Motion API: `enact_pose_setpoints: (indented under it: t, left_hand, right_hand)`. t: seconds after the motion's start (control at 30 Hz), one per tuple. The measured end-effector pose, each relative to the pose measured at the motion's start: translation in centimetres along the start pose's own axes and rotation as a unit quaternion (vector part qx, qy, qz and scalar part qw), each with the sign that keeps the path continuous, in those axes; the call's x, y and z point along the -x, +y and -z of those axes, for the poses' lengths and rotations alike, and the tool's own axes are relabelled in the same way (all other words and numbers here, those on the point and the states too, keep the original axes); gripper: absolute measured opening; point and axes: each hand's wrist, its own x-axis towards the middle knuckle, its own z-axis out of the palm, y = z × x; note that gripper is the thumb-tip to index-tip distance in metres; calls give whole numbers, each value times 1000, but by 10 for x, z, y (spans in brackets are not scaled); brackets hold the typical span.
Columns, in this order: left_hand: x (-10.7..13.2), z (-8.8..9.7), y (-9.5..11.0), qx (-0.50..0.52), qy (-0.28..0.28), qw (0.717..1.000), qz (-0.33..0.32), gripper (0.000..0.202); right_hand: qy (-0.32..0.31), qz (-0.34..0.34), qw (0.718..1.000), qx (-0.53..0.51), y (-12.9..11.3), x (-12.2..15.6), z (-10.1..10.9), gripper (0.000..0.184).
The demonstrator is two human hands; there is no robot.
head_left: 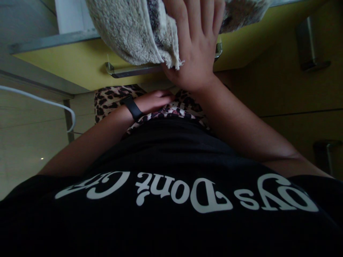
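though it's cropped, the towel (128, 32) seems held

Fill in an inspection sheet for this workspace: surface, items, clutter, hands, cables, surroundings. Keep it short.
Surface: grey worktop edge above a yellow drawer front; most of the top is out of frame.
Items: speckled, fringed towel, overhanging the edge.
Clutter: pale patch beside the towel; object or surface, can't tell.
Right hand: over the towel, fingers spread; grip unclear.
Left hand: in the lap, black wristband on the wrist.
Cables: one white cable at left; ends unclear.
Surroundings: metal handle on the drawer front; more handles at right; dim light.
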Motion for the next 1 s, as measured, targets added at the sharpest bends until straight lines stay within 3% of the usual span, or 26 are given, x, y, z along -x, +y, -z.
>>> enact_pose_setpoints:
  t: [0.1, 0.27, 0.6, 0.7, 1.0]
  left_hand:
    - [-1, 0, -2, 4, -3, 1000, -10, 47]
    - [1, 1, 3, 1, -13, 1000, 2, 51]
    - [1, 0, 2, -3, -7, 1000, -5, 49]
    - [1, 1, 5, -9, -12, 1000, 3, 53]
    - [1, 1, 3, -8, -8, 1000, 6, 54]
  right_hand:
    - [1, -4, 1000, -7, 0, 0, 2, 86]
    - [-5, -22, 999, -25, 1, -1, 2, 73]
    - [26, 14, 999, 21, 1, 0, -2, 83]
    - [32, 9, 999, 28, 1, 1, -1, 78]
    - [6, 12, 1000, 17, -2, -1, 1, 78]
